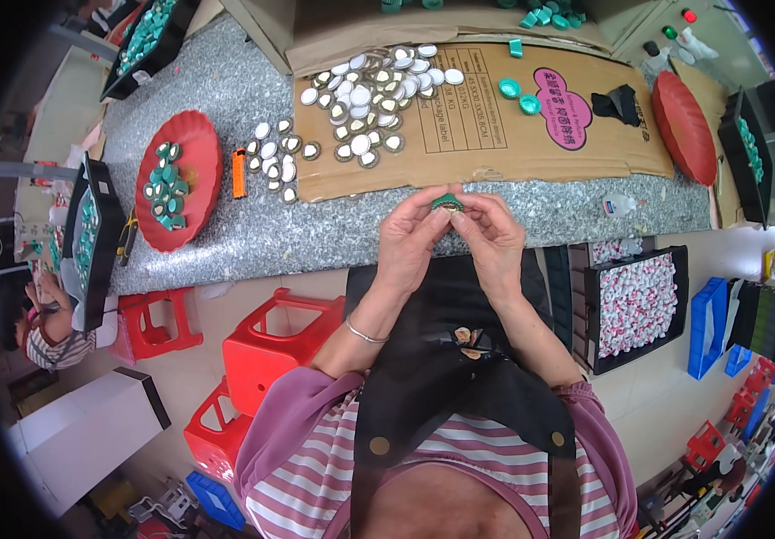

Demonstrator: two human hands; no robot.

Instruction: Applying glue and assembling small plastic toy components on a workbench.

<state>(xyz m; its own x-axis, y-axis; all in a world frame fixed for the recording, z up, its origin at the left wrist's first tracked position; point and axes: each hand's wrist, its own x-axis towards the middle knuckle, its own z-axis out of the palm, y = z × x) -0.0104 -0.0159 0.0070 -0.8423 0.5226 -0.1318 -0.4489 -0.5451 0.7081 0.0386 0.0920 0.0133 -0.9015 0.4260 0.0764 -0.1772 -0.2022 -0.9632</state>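
Observation:
Both hands meet at the front edge of the speckled grey worktop, pinching one small green cap (447, 202) between thumbs and fingertips. My left hand (405, 241) grips its left side, my right hand (495, 241) its right. A pale-gold part shows on the cap near the thumbs; its detail is too small to tell. Beyond the hands, a pile of round white discs with dark or clear rims (360, 97) covers the left of a flattened cardboard sheet (459, 166) and spills onto the worktop. Two turquoise caps (529, 105) lie farther right on the cardboard.
At left, a red scalloped dish (199, 148) holds green caps, with an orange lighter (239, 172) beside it. Another red dish (682, 126), a black cloth (616, 105) and a small bottle (621, 206) are at right. Red stools (284, 346) stand below. A person (55, 328) sits far left.

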